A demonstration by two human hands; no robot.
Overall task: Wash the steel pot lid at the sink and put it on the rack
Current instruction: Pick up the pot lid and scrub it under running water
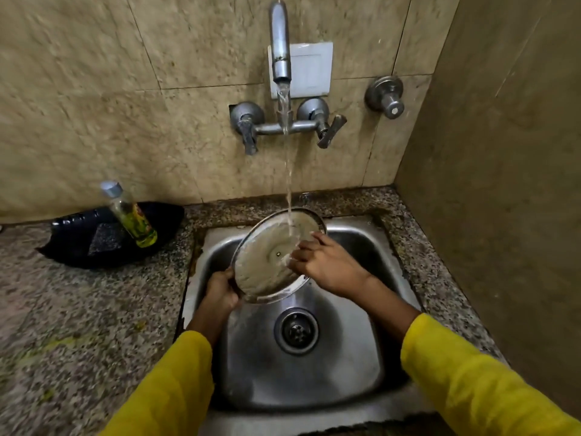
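The steel pot lid (pixel 267 256) is held tilted above the steel sink (pixel 345 357), its underside facing me and coated in whitish suds. Water from the tap (pixel 280 42) runs down onto its upper right part. My left hand (pixel 221 289) grips the lid's lower left rim. My right hand (pixel 323 262) lies on the lid's right side, fingers pressed against the wet surface under the stream. No rack is in view.
A black tray (pixel 78 243) on the granite counter (pixel 78 325) at the left holds a dish-soap bottle (pixel 132 215) and a dark scrub pad (pixel 105 243). The drain (pixel 296 330) sits at the basin's middle. A tiled wall stands close on the right.
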